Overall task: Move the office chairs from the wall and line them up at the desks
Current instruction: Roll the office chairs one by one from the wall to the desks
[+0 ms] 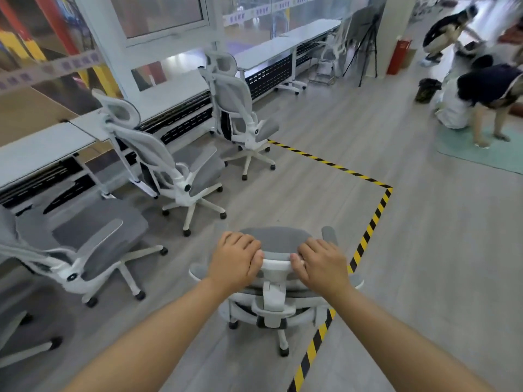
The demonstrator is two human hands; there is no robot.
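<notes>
Room: office space had a grey wood-look floor (325, 114) and glass partition walls (158, 15) from 10 to 12 o'clock.
Desks: a row of white desks (42, 148) ran along the glass from 9 o'clock to 1 o'clock; how many, I could not tell.
Chairs counted: four grey-and-white office chairs were plainly in view, and part of another showed at the 8 o'clock edge.
Held chair: the held chair (276, 281) stood at 6 o'clock, seen from behind its headrest, its base touching the tape line.
Left hand: the left hand (236, 258) was curled over the top of the headrest, gripping it.
Right hand: the right hand (321, 264) gripped the same headrest just beside the left, fingers bent over the rim.
Chairs at desks: the near chair (85, 250) sat at 9 o'clock, the middle chair (169, 162) at 10 o'clock, the far chair (237, 108) at 11 o'clock, all near the desk row and turned at differing angles.
Floor marking: yellow-and-black hazard tape (365, 239) ran from 12 o'clock, cornered at 2 o'clock, then came down to 5 o'clock.
Bystanders: two people (486, 89) bent over at 2 o'clock, one on a green mat (464, 148); both were blurred.
Other things: a tripod (368, 43) and a red cabinet (397, 56) stood by a pillar at 1 o'clock; a dark bin (427, 90) stood near the people.
</notes>
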